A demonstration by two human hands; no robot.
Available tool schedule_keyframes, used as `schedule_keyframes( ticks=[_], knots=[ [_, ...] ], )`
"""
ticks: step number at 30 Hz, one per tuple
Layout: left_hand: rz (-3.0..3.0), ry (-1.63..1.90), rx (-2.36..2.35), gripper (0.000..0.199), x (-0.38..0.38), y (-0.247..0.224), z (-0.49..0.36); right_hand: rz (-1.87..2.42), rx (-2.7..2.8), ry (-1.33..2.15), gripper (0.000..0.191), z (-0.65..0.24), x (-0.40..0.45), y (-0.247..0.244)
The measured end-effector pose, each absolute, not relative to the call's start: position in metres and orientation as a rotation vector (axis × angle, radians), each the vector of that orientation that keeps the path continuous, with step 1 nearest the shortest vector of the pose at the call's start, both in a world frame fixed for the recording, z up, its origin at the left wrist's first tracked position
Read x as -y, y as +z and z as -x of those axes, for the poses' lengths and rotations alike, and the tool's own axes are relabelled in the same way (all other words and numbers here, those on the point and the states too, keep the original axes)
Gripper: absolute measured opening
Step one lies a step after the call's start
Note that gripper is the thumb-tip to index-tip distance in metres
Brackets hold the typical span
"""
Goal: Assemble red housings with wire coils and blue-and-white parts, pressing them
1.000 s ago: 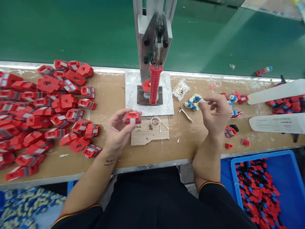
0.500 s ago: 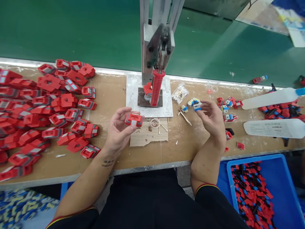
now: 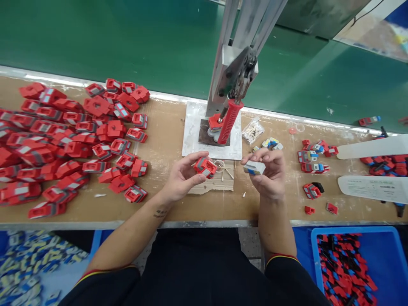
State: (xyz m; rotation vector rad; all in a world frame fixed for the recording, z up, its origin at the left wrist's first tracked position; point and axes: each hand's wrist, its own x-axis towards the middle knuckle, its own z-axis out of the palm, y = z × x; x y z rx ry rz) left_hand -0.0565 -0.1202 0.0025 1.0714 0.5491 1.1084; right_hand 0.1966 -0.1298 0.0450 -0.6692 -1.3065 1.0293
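Observation:
In my left hand (image 3: 183, 178) is a red plastic toy part (image 3: 205, 168) with grey and white markings, held between thumb and fingers. A small white and blue plastic piece (image 3: 254, 168) is pinched in my right hand (image 3: 270, 174), level with the red part and apart from it. Behind both hands stands a hand press with a red handle (image 3: 230, 122); another red part (image 3: 216, 122) sits at its base. Several white, blue and yellow pieces (image 3: 272, 143) lie just beyond my right fingers.
Many red parts (image 3: 98, 106) cover the table's left side. Cotton swabs in a bag (image 3: 253, 131) lie right of the press. Two white bottles (image 3: 372, 189) and small red assemblies (image 3: 314, 168) are on the right. A blue bin (image 3: 382, 263) of red and black pieces stands below.
My right hand has picked up a white and blue piece from the small group and brought it toward my left hand. The red part has turned in my left hand. The view has shifted.

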Motion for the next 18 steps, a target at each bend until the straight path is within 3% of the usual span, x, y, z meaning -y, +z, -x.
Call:
schedule_keyframes(
  ticks=[5, 10, 18],
  knots=[
    [-0.94, 1.094, -0.547, 0.065, 0.124, 0.004, 0.053, 0.736, 1.184, 1.21, 0.034, -0.184, 0.138, 0.047],
    [-0.909, 1.043, -0.516, 0.052, 0.126, 0.01, 0.051, 0.667, 1.174, 1.268, 0.023, -0.177, 0.141, 0.047],
    [-1.001, 1.044, -0.463, 0.05, 0.126, 0.003, 0.052, 0.558, 1.357, 1.171, 0.013, -0.17, 0.14, 0.049]
  ],
)
